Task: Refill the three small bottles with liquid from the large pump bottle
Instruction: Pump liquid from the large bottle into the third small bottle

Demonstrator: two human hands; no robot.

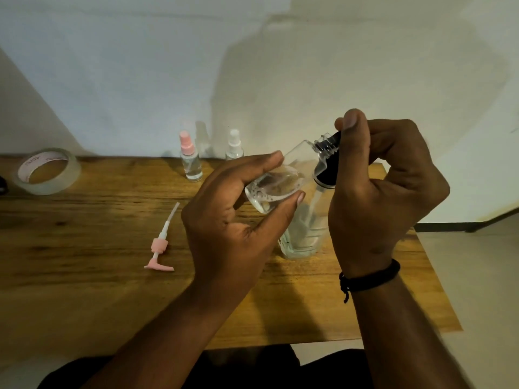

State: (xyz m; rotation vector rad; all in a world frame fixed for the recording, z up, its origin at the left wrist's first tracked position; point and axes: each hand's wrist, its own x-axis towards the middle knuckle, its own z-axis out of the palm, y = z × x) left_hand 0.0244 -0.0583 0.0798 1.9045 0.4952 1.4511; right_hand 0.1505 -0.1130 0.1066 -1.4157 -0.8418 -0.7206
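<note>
The left hand (224, 220) holds a small clear plastic bottle (280, 178) in the air, its thumb and fingers curled round the lower body, so that the bottle lies tilted with its base toward the hand and its threaded neck pointing up and away to the right. A little clear liquid with bubbles sits in the low end, just inside the grip. The right hand (384, 192) meets that neck from the other side, thumb and fingertips pinching a black spray cap (327, 164) which sits at the mouth of the bottle; whether it is threaded on cannot be told. A black cord bracelet (370, 279) circles the right wrist. Directly beneath the two hands, on the brown wooden table (98, 262), stands the large clear pump bottle (303, 237), its top hidden behind the hands. Left of the left hand lies a pink and white pump head with its tube (161, 242), flat on the wood. Beyond the held bottle, near the wall, stand a small clear bottle with a pink spray cap (191, 157) and a small clear bottle with a white spray cap (234, 146). Far off to the left rests a roll of clear adhesive tape (46, 171).
</note>
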